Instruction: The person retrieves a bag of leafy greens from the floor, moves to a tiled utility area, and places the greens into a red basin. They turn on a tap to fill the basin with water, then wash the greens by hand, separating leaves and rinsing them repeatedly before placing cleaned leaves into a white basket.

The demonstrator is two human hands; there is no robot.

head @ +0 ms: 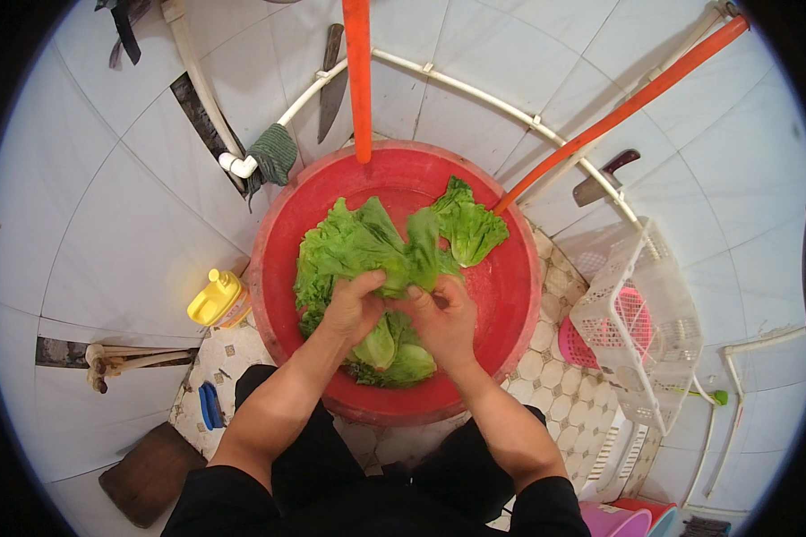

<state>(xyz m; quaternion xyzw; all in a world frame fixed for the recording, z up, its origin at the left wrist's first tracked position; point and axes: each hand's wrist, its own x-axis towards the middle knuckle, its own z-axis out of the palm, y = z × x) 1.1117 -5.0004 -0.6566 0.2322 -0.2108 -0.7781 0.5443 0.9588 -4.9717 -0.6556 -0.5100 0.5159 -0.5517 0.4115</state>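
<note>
A wide red plastic basin (510, 322) stands before me on the floor. Over its middle my left hand (357, 305) grips green lettuce leaves (369, 245), the thumb laid across their base. Close beside it, my right hand (446, 312) pinches the lower end of an upright lettuce leaf (423, 245) between thumb and fingers. More heads of lettuce (403, 366) lie below my hands in the basin, partly covered by them. A separate head of lettuce (467, 228) rests near the basin's far right side. How far the held leaves are parted is hidden by my fingers.
Two orange hoses (357, 80) (618, 111) reach into the basin. A yellow bottle (221, 299) and blue brush (211, 405) are at left. A white plastic basket (635, 329) stands right. A knife (332, 84) and cleaver (604, 178) hang behind the wall pipe.
</note>
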